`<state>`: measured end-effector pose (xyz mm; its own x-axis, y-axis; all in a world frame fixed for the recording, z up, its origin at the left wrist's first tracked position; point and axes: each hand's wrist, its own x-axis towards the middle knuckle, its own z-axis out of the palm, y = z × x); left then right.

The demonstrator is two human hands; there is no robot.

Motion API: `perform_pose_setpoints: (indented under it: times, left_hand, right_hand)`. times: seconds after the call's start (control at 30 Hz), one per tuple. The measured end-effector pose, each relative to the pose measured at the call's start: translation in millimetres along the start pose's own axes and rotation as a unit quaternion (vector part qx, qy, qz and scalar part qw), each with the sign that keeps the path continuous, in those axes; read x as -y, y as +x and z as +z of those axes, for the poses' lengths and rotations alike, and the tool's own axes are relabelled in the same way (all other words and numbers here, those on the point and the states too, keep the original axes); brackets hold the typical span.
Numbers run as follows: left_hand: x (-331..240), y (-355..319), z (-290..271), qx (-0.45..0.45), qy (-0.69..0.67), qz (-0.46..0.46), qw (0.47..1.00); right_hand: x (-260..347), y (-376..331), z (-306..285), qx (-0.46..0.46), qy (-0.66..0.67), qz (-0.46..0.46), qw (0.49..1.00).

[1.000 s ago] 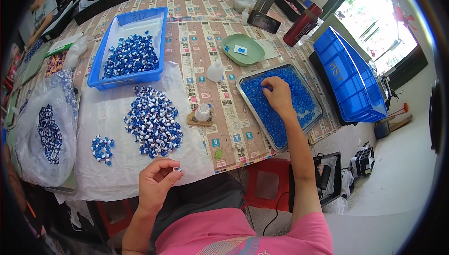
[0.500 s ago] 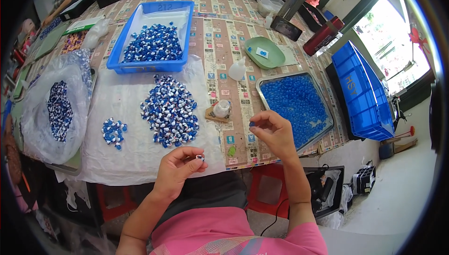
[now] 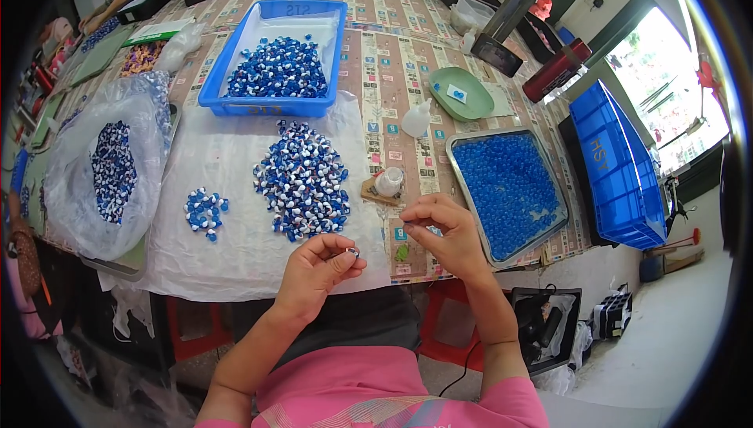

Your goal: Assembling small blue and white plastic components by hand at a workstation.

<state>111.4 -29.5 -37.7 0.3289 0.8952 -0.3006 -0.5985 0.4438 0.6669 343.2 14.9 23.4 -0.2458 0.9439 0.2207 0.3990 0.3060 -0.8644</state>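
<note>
My left hand is closed in a pinch on a small white-and-blue bead over the front edge of the table. To its right, my right hand pinches a tiny blue bead, mostly covered by the fingertips. The hands are apart. Beyond the left hand lies a heap of blue-and-white beads on a white sheet, with a smaller cluster to its left. A metal tray of clear blue beads lies right of my right hand. A small jar stands on a wooden block just beyond the hands.
A blue bin with more beads stands behind the heap. On the left is an open plastic bag of beads. Farther right are a white squeeze bottle, a green dish, a red flask and a blue crate. Another person sits far left.
My right hand has moved left, toward my left hand, with the blue bead still pinched. The left hand keeps its bead. The whole view has shifted slightly.
</note>
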Motion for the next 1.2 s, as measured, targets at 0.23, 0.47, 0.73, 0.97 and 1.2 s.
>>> perform_pose_setpoints:
  times: [0.23, 0.47, 0.73, 0.97, 1.2]
  left_hand:
    - [0, 0, -2, 0.009, -0.008, -0.001, 1.000]
    - [-1, -1, -2, 0.002, -0.004, -0.004, 1.000]
    - [-3, -2, -4, 0.007, -0.005, -0.003, 1.000]
    - [-5, -2, -8, 0.016, -0.018, -0.006, 1.000]
    - [-7, -3, -12, 0.026, -0.030, -0.005, 0.999]
  right_hand:
    - [-1, 2, 1, 0.032, -0.037, -0.009, 0.999]
    - [6, 2, 5, 0.022, 0.018, 0.053, 0.998]
    - [-4, 4, 6, 0.044, 0.012, 0.003, 0.999]
    - [6, 7, 7, 0.043, 0.029, 0.067, 0.996]
    - [2, 11, 7, 0.037, 0.047, 0.091, 0.994]
